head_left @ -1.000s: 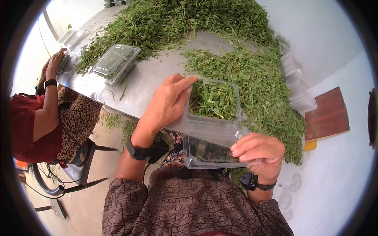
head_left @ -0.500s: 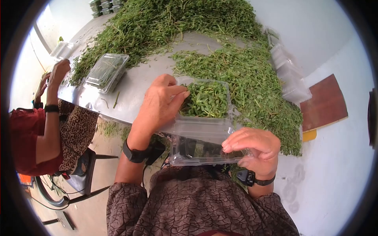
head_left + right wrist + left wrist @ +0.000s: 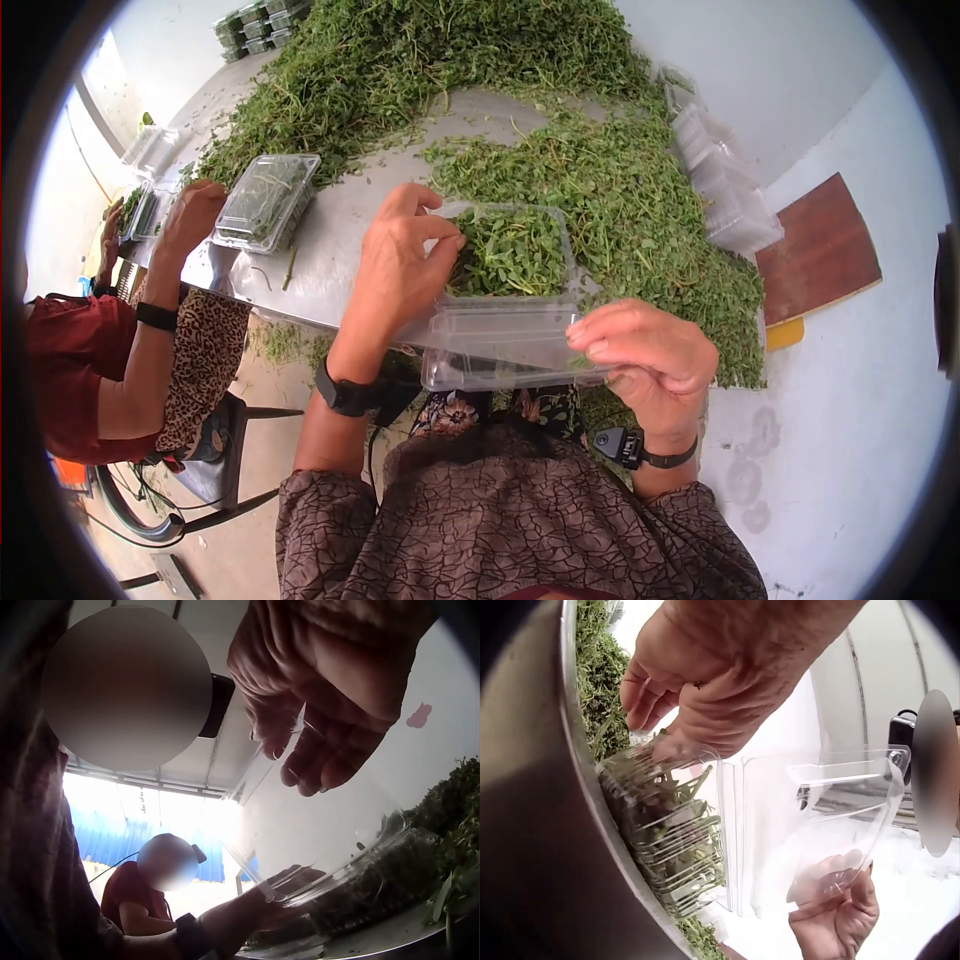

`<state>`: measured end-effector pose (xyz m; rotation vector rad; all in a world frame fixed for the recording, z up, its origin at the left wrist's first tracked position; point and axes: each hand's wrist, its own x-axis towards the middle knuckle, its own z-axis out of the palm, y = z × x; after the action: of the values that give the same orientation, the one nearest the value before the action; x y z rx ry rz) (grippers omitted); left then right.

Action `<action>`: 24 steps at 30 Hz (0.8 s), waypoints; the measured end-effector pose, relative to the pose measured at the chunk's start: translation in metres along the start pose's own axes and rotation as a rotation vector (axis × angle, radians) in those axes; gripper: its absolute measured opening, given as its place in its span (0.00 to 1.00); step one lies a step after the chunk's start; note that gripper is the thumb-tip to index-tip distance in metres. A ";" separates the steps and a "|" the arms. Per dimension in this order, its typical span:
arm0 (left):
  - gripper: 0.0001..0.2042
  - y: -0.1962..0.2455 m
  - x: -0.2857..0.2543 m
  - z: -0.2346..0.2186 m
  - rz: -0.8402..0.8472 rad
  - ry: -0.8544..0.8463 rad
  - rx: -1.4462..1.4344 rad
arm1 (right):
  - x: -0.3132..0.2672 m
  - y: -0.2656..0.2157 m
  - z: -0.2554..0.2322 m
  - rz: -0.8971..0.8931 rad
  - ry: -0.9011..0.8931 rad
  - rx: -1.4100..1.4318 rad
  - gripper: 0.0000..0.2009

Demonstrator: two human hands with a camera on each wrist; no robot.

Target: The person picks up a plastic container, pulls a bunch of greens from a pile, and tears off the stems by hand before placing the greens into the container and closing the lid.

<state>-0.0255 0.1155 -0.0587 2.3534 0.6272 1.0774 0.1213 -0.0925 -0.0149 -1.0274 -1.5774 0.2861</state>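
A clear plastic clamshell container [image 3: 445, 290] stands open at the table's near edge, its base filled with leafy green sprigs [image 3: 515, 255]. My left hand [image 3: 400, 255] is at the base's left side, thumb and index finger meeting on the greens by the rim. In the left wrist view, the thumb of this hand overlaps the wall of the filled base [image 3: 671, 840]. My right hand [image 3: 655, 355] pinches the right edge of the clear lid [image 3: 490, 372], which slants down toward my lap. The right wrist view shows thumb and fingers on the lid's edge.
Loose greens [image 3: 640, 240] heap across the metal table [image 3: 345, 225]. A closed, filled clamshell [image 3: 265, 203] sits at left, stacked filled ones [image 3: 258, 25] farther back. Nested empty containers [image 3: 725, 185] line the right side. Another person [image 3: 120, 360] works at left.
My left hand has shifted from the base's far left corner to the greens along its left side. The lid has tipped up a little in my right hand. The other person's hand has moved right.
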 end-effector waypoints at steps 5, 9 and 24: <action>0.08 0.002 0.004 0.005 -0.122 -0.010 -0.066 | 0.010 -0.001 -0.006 0.050 0.028 -0.105 0.06; 0.15 -0.003 0.004 0.008 -0.181 0.008 -0.139 | 0.019 0.006 -0.010 0.179 0.093 -0.071 0.07; 0.10 -0.022 -0.001 0.018 -0.278 0.022 -0.483 | 0.056 0.090 -0.019 0.546 0.193 0.065 0.14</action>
<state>-0.0159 0.1280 -0.0825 1.7864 0.6007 0.9963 0.1820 -0.0054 -0.0326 -1.3808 -1.0866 0.5859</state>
